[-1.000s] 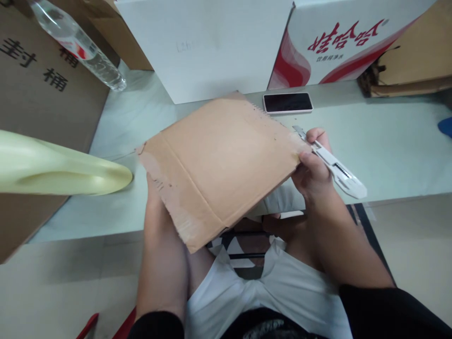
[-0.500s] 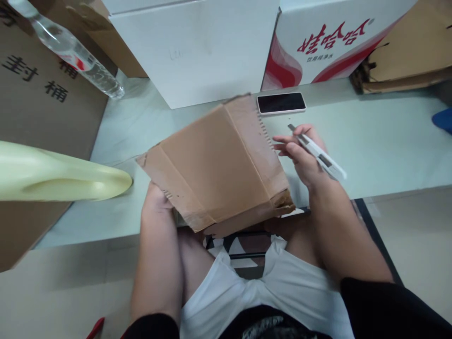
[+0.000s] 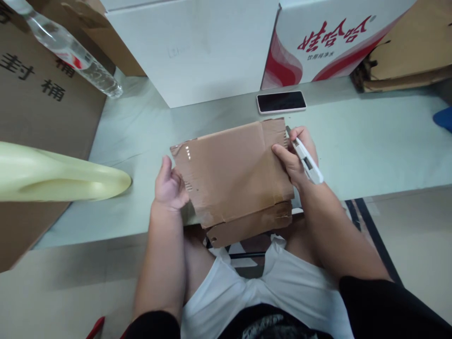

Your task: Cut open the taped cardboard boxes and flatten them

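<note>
A flattened brown cardboard box [image 3: 236, 169] is tilted above the table's front edge, with a folded flap hanging toward my lap. My right hand [image 3: 300, 157] keeps a white utility knife [image 3: 308, 162] between its fingers, blade pointing up and away. The thumb of that hand presses on the cardboard's right side. At the left edge, my left hand [image 3: 171, 186] has its thumb raised off the cardboard and its fingers loosely bent against the rim. Part of those fingers may be hidden by the edge.
Behind the cardboard, a phone [image 3: 281, 102] lies on the pale green table [image 3: 353, 141]. White cartons [image 3: 212, 52] stand at the back. On the left are a clear bottle [image 3: 76, 54], a pale yellow curved object [image 3: 63, 174] and a large brown box [image 3: 45, 117].
The cardboard has turned and come lower, its folded flap now showing more. My right hand has moved onto its right side, knife still held. My left hand has shifted up, thumb now lifted.
</note>
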### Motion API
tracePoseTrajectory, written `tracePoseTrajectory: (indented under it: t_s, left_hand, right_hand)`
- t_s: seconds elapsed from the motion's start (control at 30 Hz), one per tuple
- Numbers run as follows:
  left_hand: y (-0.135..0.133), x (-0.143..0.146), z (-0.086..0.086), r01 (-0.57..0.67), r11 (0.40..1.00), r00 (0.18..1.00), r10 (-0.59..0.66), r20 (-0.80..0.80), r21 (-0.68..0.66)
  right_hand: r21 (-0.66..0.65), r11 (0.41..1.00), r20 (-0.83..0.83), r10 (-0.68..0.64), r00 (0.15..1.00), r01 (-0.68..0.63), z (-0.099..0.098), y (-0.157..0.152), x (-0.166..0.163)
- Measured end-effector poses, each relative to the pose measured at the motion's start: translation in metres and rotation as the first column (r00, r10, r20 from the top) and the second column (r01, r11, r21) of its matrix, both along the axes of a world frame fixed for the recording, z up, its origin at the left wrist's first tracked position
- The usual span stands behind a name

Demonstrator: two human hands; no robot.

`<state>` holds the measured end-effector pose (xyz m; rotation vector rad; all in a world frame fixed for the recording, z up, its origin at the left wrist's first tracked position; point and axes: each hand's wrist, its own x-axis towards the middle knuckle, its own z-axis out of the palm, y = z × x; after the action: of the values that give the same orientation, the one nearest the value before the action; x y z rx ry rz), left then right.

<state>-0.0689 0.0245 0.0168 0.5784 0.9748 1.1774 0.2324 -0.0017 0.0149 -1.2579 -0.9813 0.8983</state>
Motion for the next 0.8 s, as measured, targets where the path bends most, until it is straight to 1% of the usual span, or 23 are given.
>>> tracePoseTrajectory:
  t_s: [0.07,0.1,0.13,0.17,0.2,0.27,0.33,0.37,0.4,0.43,0.53,0.6,0.63,0.7,0.77,0.8]
  left_hand:
    - [-0.001,0.000,-0.003,0.137,0.990,0.990,-0.138,-0.038,-0.028]
    - [-0.001,0.000,-0.003,0.178,0.984,0.982,-0.179,-0.065,-0.028]
    - [-0.001,0.000,-0.003,0.177,0.984,0.980,-0.177,-0.088,-0.008]
    - [0.000,-0.001,-0.002,0.142,0.989,0.986,-0.138,-0.094,0.030]
    - [0.002,-0.002,-0.001,0.073,0.994,0.995,-0.067,-0.076,0.084]
    - [0.008,-0.006,0.003,-0.110,0.979,0.994,0.108,0.019,0.174]
    - [0.015,-0.012,0.007,-0.272,0.948,0.960,0.254,0.117,0.168]
    - [0.019,-0.015,0.008,-0.323,0.936,0.941,0.302,0.151,0.139]
    - [0.021,-0.016,0.009,-0.356,0.928,0.926,0.335,0.175,0.107]
    - [0.024,-0.017,0.009,-0.374,0.924,0.915,0.354,0.193,0.083]
    - [0.027,-0.014,0.009,-0.374,0.926,0.909,0.356,0.215,0.050]
    - [0.028,-0.009,0.008,-0.351,0.936,0.918,0.339,0.205,0.021]
    - [0.029,-0.007,0.008,-0.337,0.941,0.923,0.329,0.200,0.011]
    - [0.030,-0.004,0.008,-0.318,0.948,0.931,0.312,0.188,0.004]
    - [0.031,-0.002,0.012,-0.297,0.955,0.938,0.290,0.190,0.007]
    - [0.031,-0.001,0.015,-0.273,0.962,0.943,0.267,0.200,0.003]
  right_hand:
    - [0.024,0.998,0.014,-0.060,0.998,0.060,-0.001,0.001,-0.002]
    - [0.025,0.997,-0.006,-0.070,0.998,0.070,0.000,0.001,-0.001]
    - [0.012,0.998,-0.044,-0.069,0.997,0.070,0.000,0.002,0.000]
    - [-0.013,0.998,-0.092,-0.060,0.994,0.059,0.001,0.003,0.003]
    - [-0.045,0.998,-0.142,-0.051,0.989,0.045,0.003,0.005,0.007]
    - [-0.101,0.994,-0.224,-0.061,0.973,0.040,0.006,0.007,0.018]
    - [-0.127,0.990,-0.271,-0.097,0.958,0.064,0.009,0.010,0.027]
    - [-0.138,0.989,-0.287,-0.098,0.953,0.060,0.010,0.010,0.029]
    - [-0.153,0.988,-0.303,-0.076,0.950,0.030,0.011,0.010,0.029]
    - [-0.172,0.985,-0.318,-0.029,0.948,-0.028,0.011,0.010,0.026]
    - [-0.185,0.948,-0.331,0.187,0.925,-0.258,0.009,0.005,0.005]
    - [-0.164,0.934,-0.312,0.257,0.915,-0.318,0.007,0.002,-0.013]
    - [-0.160,0.935,-0.309,0.256,0.916,-0.315,0.007,0.000,-0.022]
    - [-0.164,0.949,-0.335,0.203,0.920,-0.269,0.008,-0.002,-0.033]
    - [-0.178,0.961,-0.373,0.132,0.919,-0.210,0.013,-0.004,-0.032]
    - [-0.183,0.968,-0.384,0.093,0.919,-0.175,0.017,-0.005,-0.027]
